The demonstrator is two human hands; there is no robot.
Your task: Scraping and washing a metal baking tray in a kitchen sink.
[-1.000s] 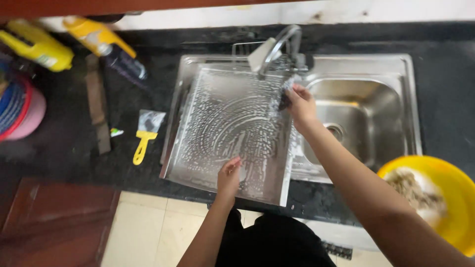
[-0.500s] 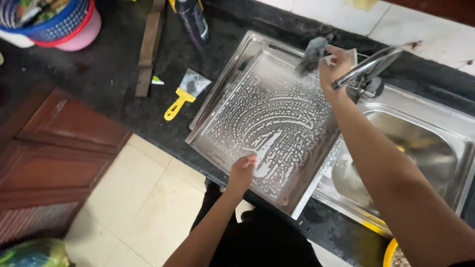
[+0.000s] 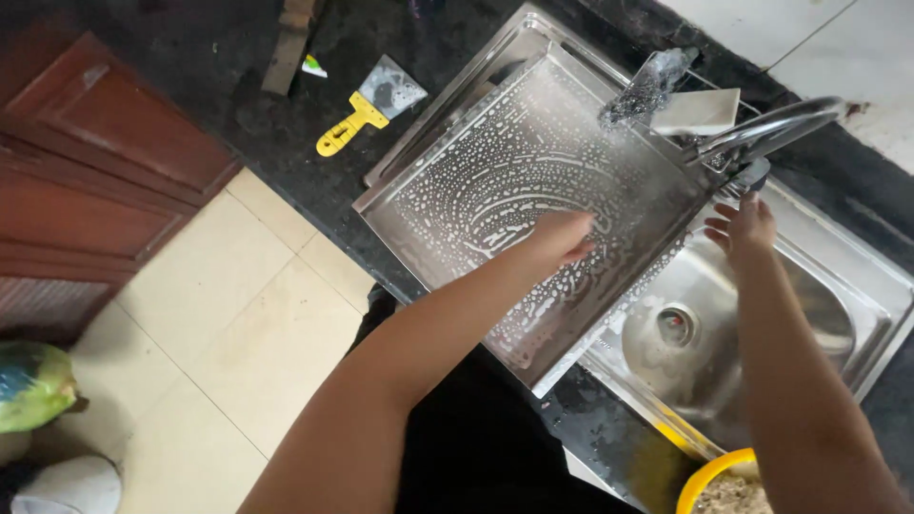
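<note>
A soapy steel tray [image 3: 495, 181] is being kept tilted across the sink [image 3: 857, 276], its lower edge resting on the dark desk [image 3: 286, 124]. The left hand [image 3: 562, 238] is being pressed flat on the suds, fingers loose, nothing gripped. The right hand [image 3: 743, 228] is being held open under the tap [image 3: 771, 128], empty. A scrubber [image 3: 647, 86] is lying at the tray's top corner. A yellow scraper [image 3: 367, 105] is lying on the desk nearby.

Yellow bowl [image 3: 712, 481] — cut off below.
</note>
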